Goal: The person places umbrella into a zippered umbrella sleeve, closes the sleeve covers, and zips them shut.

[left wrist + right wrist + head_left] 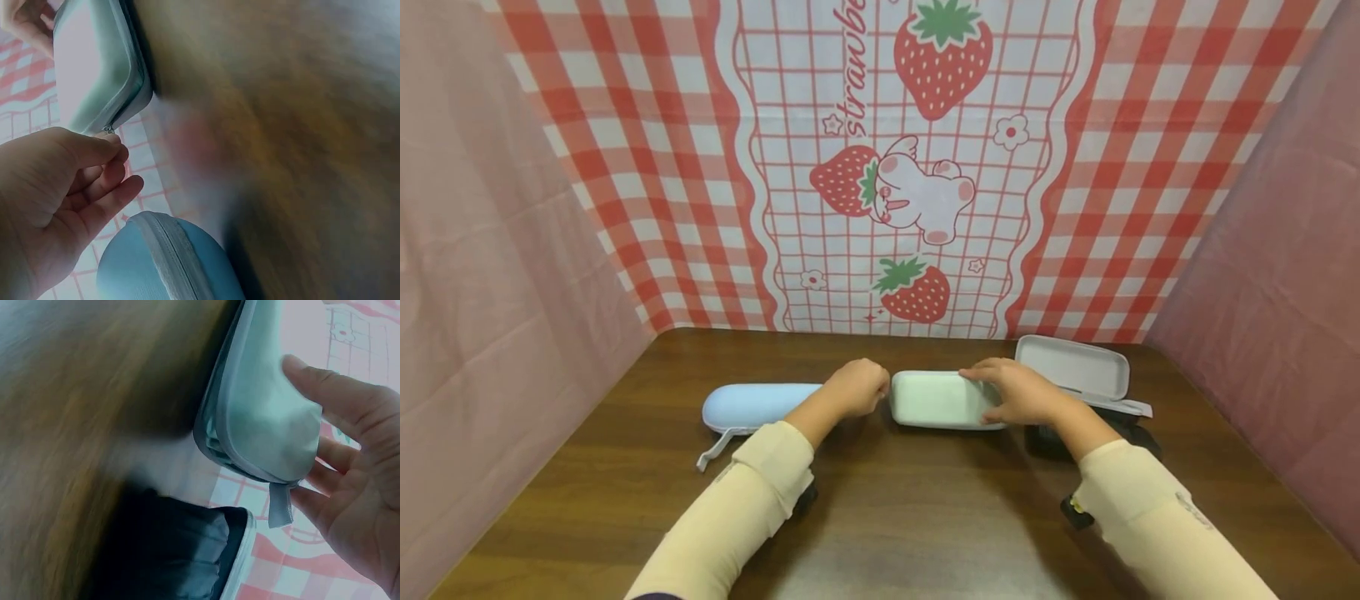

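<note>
A pale green zippered case (928, 400) lies on the table between both hands. At its left end, my left hand (859, 387) pinches the small metal zipper pull (109, 130) between thumb and forefinger, the other fingers loosely bent. Over the right end, my right hand (1018, 392) holds the case, its thumb on the lid and its fingers around the far side and end, as the right wrist view shows. A grey strap (280, 505) sticks out from that end. Along the case's side in the right wrist view, the zipper seam is parted.
A light blue rounded zippered case (756, 406) with a grey strap lies at left. To the right stands an open case, its grey lid (1073, 367) raised, with a black wrinkled fabric bundle (181, 544) by it. A strawberry-print cloth (917, 167) hangs behind the table.
</note>
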Available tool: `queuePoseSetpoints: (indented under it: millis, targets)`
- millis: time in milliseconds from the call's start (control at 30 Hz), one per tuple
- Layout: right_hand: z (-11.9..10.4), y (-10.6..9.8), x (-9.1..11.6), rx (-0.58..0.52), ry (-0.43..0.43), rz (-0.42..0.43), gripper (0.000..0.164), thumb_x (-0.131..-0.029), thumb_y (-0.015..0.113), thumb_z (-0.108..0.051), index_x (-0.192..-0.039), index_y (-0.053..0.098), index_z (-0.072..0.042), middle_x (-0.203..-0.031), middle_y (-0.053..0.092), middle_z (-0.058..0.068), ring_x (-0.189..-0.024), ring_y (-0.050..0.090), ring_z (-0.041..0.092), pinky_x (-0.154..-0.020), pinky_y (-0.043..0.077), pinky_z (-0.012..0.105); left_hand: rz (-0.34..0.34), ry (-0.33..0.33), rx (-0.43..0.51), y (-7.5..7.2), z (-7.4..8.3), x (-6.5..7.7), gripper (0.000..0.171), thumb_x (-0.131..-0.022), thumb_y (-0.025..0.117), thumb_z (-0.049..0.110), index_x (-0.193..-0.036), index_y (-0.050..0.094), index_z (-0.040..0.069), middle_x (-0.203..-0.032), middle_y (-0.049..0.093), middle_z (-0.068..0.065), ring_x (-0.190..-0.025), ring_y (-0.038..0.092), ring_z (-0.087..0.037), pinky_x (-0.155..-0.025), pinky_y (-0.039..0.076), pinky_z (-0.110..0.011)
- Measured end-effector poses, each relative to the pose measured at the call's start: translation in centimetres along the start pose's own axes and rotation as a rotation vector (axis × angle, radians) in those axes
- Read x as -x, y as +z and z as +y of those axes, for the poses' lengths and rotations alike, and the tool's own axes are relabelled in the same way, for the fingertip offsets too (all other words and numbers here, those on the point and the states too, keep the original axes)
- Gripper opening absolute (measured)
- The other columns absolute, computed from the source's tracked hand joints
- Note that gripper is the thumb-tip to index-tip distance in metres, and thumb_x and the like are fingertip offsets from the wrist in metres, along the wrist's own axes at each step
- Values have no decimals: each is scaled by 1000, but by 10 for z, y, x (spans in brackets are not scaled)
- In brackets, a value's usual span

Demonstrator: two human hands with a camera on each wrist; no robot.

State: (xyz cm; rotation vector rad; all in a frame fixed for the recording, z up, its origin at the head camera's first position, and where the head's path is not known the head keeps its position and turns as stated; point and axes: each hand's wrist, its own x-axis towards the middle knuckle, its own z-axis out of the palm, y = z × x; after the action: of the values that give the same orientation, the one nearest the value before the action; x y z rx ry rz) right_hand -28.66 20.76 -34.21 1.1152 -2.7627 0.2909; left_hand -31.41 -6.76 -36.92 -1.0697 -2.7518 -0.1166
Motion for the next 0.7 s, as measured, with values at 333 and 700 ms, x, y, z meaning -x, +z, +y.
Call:
queuePoseSetpoints:
  millis: [333, 700]
  targets:
    - [6, 0, -11, -120, 83, -114, 68, -62, 78, -36, -122, 54, -13, -116, 57, 7, -100, 53, 21, -80, 43, 39, -28, -72, 69, 3, -11, -12, 11, -75, 58, 3, -69, 66, 9, -68, 61, 3, -64, 53, -11, -63, 46, -26]
    - [5, 10, -3, -190, 171, -123, 53, -73, 66, -45, -116, 60, -15, -109, 61, 3, -95, 55, 17, -78, 44, 38, -60, -129, 117, 9, -13, -9, 8, -75, 60, 5, -74, 66, 10, -75, 63, 2, -75, 58, -14, -69, 47, -26]
